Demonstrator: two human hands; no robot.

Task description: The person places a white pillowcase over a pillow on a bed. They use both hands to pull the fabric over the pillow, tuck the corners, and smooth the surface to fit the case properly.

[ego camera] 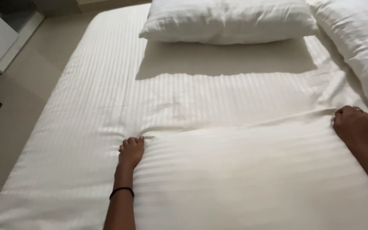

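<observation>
- The left hand point(131, 150) is clenched, fingers curled under, gripping the far left corner of the white striped cotton duvet point(252, 179) where its edge meets the bed.
- A thin black band point(121, 191) circles the left wrist, and the forearm runs straight up from the near edge of the view.
- The right hand point(354, 126) is also closed, knuckles up, grasping the far right corner of the same duvet; its forearm comes in from the near right.
- The two hands are well apart, one at each end of the duvet's far edge, which runs between them as a raised fold, slightly higher on the right than on the left.
- The duvet's visible long axis lies left to right across the bed; its far edge faces the pillows and the rest of it spreads toward the near side, out of view at the bottom.
- The duvet is white with faint woven stripes running left to right, fairly smooth, with soft creases near each gripped corner.
- It covers the near half of the white striped fitted bed sheet point(107, 85), whose stripes run from near to far.
- A plump white rectangular pillow point(228, 19) lies at the far end of the bed, casting a shadow on the sheet.
- A second white pillow point(363, 42) lies along the far right, just beside the right hand.
- Pale floor point(18, 98) shows on the left.
</observation>
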